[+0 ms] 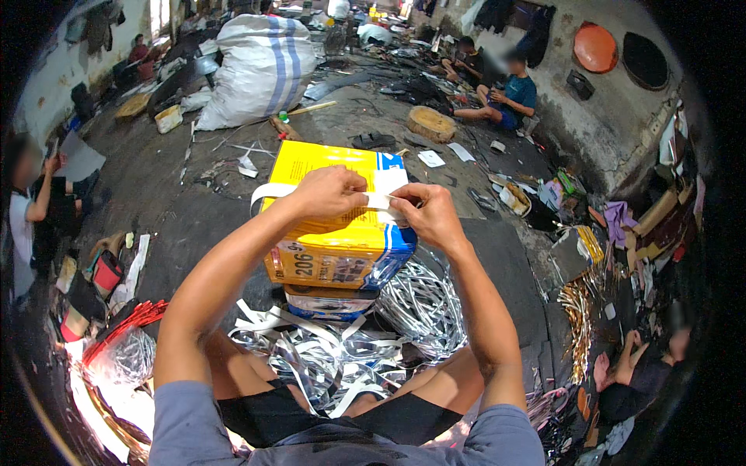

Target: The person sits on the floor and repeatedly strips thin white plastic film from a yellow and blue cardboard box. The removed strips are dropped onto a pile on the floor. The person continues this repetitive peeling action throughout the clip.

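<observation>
A yellow and blue box (307,167) stands in front of me, between my knees. Across its top runs a flat white strip (378,201), which curls off the left side in a loop. My left hand (330,191) rests over the box top with closed fingers on the strip. Close by, my right hand (429,213) pinches the strip's other end between thumb and fingers. Under the yellow box is a blue and white one (330,304). Silver and white strips (330,361) lie tangled at my lap, with a coiled silver bundle (427,311) to the right.
A large white sack (256,70) with blue stripes stands far left of centre. Beyond the box sits a round wooden block (431,124). Red strips (132,330) lie at left, golden strips (573,330) at right. Several people sit around, one in a teal shirt (519,92).
</observation>
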`<move>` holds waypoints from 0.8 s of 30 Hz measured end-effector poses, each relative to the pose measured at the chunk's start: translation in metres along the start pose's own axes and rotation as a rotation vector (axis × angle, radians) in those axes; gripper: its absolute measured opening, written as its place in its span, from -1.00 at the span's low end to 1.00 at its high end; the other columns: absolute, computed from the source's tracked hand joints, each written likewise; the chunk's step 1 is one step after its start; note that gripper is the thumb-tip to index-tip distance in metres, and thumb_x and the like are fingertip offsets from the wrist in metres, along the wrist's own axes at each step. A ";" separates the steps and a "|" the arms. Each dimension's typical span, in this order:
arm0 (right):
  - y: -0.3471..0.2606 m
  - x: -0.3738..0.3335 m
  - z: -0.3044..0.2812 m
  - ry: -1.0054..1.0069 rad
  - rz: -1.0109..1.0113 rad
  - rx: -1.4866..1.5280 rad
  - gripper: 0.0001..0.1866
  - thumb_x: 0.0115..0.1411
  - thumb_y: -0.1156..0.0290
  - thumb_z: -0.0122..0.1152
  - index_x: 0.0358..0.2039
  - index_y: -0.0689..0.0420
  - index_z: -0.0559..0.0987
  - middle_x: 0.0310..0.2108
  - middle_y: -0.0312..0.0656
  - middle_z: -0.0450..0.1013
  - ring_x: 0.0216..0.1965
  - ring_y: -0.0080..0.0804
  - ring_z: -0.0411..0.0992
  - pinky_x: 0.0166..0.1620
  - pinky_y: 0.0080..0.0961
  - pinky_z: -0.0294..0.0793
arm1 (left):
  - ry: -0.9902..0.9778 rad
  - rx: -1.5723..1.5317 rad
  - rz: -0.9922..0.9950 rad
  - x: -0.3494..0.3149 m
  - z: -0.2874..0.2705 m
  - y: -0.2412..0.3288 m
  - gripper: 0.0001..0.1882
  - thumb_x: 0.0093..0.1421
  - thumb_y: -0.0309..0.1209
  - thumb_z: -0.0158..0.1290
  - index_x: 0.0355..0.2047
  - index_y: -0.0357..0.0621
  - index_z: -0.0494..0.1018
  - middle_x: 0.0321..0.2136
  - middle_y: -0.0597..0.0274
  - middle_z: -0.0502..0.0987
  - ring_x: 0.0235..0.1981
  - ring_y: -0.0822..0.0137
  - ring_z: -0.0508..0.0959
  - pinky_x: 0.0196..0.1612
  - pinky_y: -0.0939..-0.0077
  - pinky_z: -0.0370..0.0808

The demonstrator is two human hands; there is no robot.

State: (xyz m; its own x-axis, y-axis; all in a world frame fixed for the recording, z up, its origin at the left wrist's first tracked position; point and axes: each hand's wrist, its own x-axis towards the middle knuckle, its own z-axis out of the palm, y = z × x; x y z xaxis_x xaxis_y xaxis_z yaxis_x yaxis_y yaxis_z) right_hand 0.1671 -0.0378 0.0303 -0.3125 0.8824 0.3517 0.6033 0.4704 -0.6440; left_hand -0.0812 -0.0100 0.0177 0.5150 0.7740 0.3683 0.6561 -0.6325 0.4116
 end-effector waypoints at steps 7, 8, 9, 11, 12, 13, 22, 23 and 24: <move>0.007 0.003 -0.001 0.100 -0.079 -0.054 -0.78 0.10 0.41 0.40 -0.24 0.22 0.72 -0.47 -0.09 0.62 -0.47 -0.32 0.58 -0.32 -0.39 0.57 | 0.294 -0.043 0.087 0.014 0.041 0.034 -0.82 0.09 -0.38 0.25 -0.28 -0.14 0.65 -0.30 0.09 0.61 -0.18 0.04 0.61 -0.05 0.18 0.56; 0.008 0.003 -0.002 0.104 -0.106 -0.064 -0.79 0.10 0.41 0.41 -0.26 0.22 0.71 -0.46 -0.10 0.62 -0.46 -0.29 0.58 -0.31 -0.37 0.57 | 0.311 -0.117 0.038 0.015 0.044 0.037 -0.82 0.10 -0.38 0.25 -0.30 -0.17 0.66 -0.32 0.05 0.61 -0.22 0.02 0.62 -0.08 0.17 0.57; 0.010 0.002 -0.003 0.105 -0.140 -0.069 -0.81 0.11 0.41 0.41 -0.28 0.22 0.71 -0.45 -0.10 0.62 -0.46 -0.27 0.57 -0.31 -0.36 0.57 | 0.318 -0.192 -0.008 0.016 0.046 0.039 -0.83 0.11 -0.39 0.25 -0.32 -0.20 0.66 -0.34 0.02 0.61 -0.25 0.00 0.64 -0.11 0.16 0.58; 0.013 -0.001 -0.006 0.123 -0.190 -0.149 -0.81 0.11 0.40 0.43 -0.27 0.20 0.73 -0.41 -0.10 0.60 -0.42 -0.23 0.57 -0.29 -0.34 0.57 | 0.320 -0.287 -0.045 0.016 0.048 0.042 -0.83 0.12 -0.40 0.26 -0.34 -0.25 0.67 -0.37 -0.03 0.61 -0.32 -0.01 0.65 -0.17 0.17 0.59; 0.014 -0.003 -0.008 0.135 -0.224 -0.194 -0.81 0.11 0.40 0.43 -0.27 0.19 0.73 -0.39 -0.10 0.59 -0.40 -0.21 0.57 -0.28 -0.33 0.57 | 0.316 -0.306 -0.037 0.016 0.048 0.043 -0.84 0.12 -0.41 0.26 -0.34 -0.26 0.66 -0.37 -0.04 0.61 -0.34 -0.02 0.65 -0.20 0.18 0.59; 0.015 -0.005 -0.010 0.134 -0.226 -0.198 -0.81 0.12 0.39 0.45 -0.27 0.18 0.74 -0.38 -0.12 0.58 -0.40 -0.26 0.55 -0.29 -0.35 0.55 | 0.311 -0.318 -0.030 0.015 0.049 0.044 -0.84 0.12 -0.42 0.26 -0.35 -0.28 0.66 -0.38 -0.05 0.61 -0.37 -0.02 0.65 -0.23 0.19 0.59; 0.033 -0.020 -0.012 0.126 -0.307 -0.129 -0.81 0.19 0.36 0.42 -0.22 0.17 0.76 -0.32 -0.11 0.52 -0.34 -0.25 0.55 -0.25 -0.36 0.55 | 0.251 -0.267 0.037 0.015 0.052 0.044 -0.85 0.09 -0.44 0.26 -0.41 -0.30 0.64 -0.40 -0.03 0.58 -0.39 0.01 0.64 -0.28 0.23 0.57; 0.036 -0.020 -0.012 0.133 -0.342 -0.127 -0.80 0.19 0.36 0.43 -0.22 0.17 0.76 -0.32 -0.13 0.52 -0.35 -0.28 0.54 -0.26 -0.38 0.54 | 0.243 -0.275 0.036 0.015 0.051 0.044 -0.85 0.08 -0.43 0.26 -0.41 -0.29 0.64 -0.40 -0.02 0.58 -0.39 0.02 0.64 -0.28 0.24 0.56; 0.038 -0.020 -0.013 0.139 -0.376 -0.126 -0.80 0.18 0.35 0.43 -0.21 0.16 0.77 -0.31 -0.14 0.51 -0.36 -0.30 0.52 -0.28 -0.39 0.53 | 0.234 -0.288 0.033 0.015 0.049 0.044 -0.84 0.08 -0.42 0.26 -0.40 -0.28 0.65 -0.41 -0.01 0.58 -0.40 0.04 0.64 -0.28 0.25 0.56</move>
State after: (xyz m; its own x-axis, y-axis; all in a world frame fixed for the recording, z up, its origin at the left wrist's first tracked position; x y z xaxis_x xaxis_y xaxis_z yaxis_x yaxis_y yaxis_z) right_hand 0.2061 -0.0376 0.0074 -0.4311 0.6353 0.6407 0.5539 0.7469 -0.3679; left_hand -0.0172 -0.0251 0.0003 0.3716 0.7465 0.5520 0.4419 -0.6651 0.6019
